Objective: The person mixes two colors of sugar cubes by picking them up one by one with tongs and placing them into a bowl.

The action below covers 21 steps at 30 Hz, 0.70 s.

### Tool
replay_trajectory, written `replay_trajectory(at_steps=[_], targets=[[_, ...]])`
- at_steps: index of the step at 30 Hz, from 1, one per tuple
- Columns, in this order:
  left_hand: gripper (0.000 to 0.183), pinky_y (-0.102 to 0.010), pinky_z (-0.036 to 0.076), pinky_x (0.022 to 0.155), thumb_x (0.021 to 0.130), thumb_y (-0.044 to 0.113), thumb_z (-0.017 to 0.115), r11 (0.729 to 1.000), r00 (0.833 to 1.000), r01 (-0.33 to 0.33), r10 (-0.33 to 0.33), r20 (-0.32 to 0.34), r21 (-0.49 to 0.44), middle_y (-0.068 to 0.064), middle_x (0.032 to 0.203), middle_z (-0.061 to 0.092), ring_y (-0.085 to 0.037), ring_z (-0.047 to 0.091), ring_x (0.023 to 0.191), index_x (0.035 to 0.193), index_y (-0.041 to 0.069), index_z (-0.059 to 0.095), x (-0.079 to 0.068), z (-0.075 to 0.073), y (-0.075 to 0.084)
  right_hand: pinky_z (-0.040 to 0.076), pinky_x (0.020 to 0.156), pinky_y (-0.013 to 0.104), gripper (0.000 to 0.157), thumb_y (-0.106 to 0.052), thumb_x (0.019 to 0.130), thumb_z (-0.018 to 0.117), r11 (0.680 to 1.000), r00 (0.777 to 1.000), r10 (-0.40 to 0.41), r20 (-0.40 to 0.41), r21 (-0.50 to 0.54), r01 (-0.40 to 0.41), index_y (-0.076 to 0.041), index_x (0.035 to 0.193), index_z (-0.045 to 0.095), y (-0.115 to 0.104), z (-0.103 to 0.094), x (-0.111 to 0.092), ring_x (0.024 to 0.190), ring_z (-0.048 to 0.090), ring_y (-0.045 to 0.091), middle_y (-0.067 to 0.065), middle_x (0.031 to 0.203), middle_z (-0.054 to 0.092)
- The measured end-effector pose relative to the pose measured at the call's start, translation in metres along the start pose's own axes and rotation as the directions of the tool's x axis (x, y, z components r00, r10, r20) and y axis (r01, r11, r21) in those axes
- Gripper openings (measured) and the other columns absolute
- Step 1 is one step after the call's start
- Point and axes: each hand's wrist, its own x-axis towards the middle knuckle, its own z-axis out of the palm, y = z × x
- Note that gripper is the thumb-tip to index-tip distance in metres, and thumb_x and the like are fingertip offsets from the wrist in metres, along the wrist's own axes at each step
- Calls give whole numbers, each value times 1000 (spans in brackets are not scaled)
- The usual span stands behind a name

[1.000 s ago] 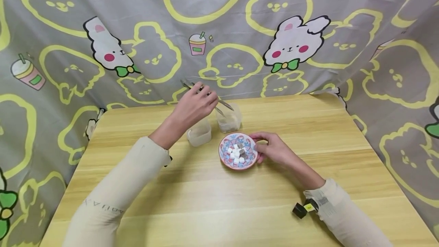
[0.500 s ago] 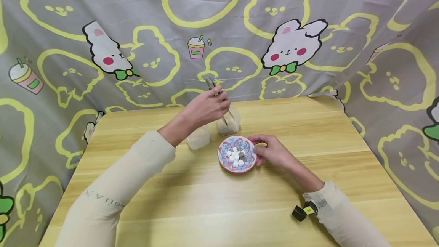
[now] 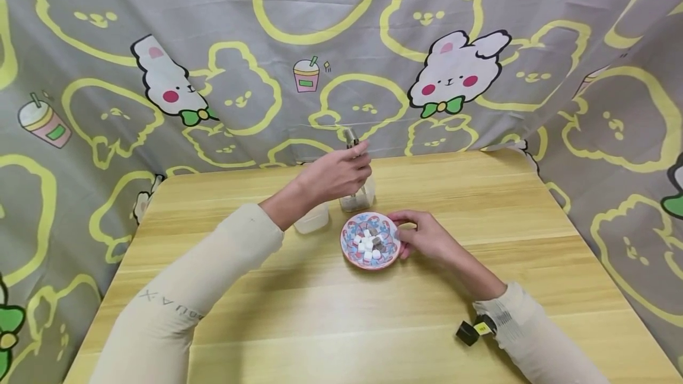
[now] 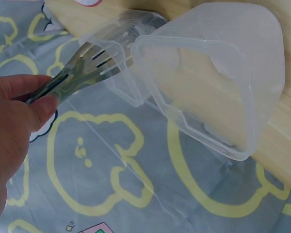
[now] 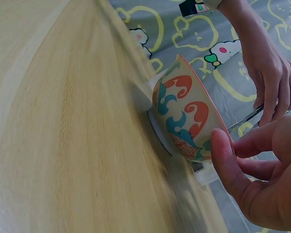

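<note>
My left hand point(image 3: 341, 175) holds metal tongs point(image 4: 80, 70) between thumb and fingers. In the left wrist view their slotted ends reach into a clear plastic container point(image 4: 123, 80). Whether the tips have anything between them is hidden. My right hand point(image 3: 429, 237) pinches the right rim of a small patterned bowl point(image 3: 370, 265). Several white cubes point(image 3: 367, 245) and a few grey-brown cubes point(image 3: 378, 242) lie inside the bowl. In the right wrist view, the thumb point(image 5: 225, 150) presses the bowl's outer side, which bears red and blue swirls.
A second clear container point(image 3: 313, 221) stands left of the first, partly behind my left forearm. Both are on a wooden table point(image 3: 341, 325) near its back edge. A grey patterned curtain point(image 3: 363, 28) hangs behind and at both sides. A black device point(image 3: 468, 333) sits by my right cuff.
My left hand has moved right and lower, bringing the tongs from a slanted position to upright in the right container. My right hand stays at the bowl's rim.
</note>
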Motion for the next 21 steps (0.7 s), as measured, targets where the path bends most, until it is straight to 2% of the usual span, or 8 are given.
replay_trajectory(at_steps=[7,12,21], targets=[[27,-42,22,126,103,0,53,1000,999,-12,12,-45,-3,5,109,68,-20,58,115,103,18,74,4,3,6,63,63,43,47,0,97,57,1000,1000,-8,12,6,8,4,144,54,0,1,-1,61,69,20,28,129,65],[21,-41,24,125,102,5,59,1000,996,-5,6,-88,12,6,103,65,-19,58,112,97,19,74,4,5,9,63,63,43,47,0,97,57,1000,1000,-1,10,2,1,4,144,54,1,0,-1,60,68,20,28,128,65],[24,-40,28,118,102,4,57,1000,998,-1,2,-55,5,5,107,66,-22,56,115,93,18,74,-1,12,8,63,63,44,47,-1,98,58,1000,1000,8,1,-2,-8,3,145,54,0,0,-2,60,68,20,28,127,66]])
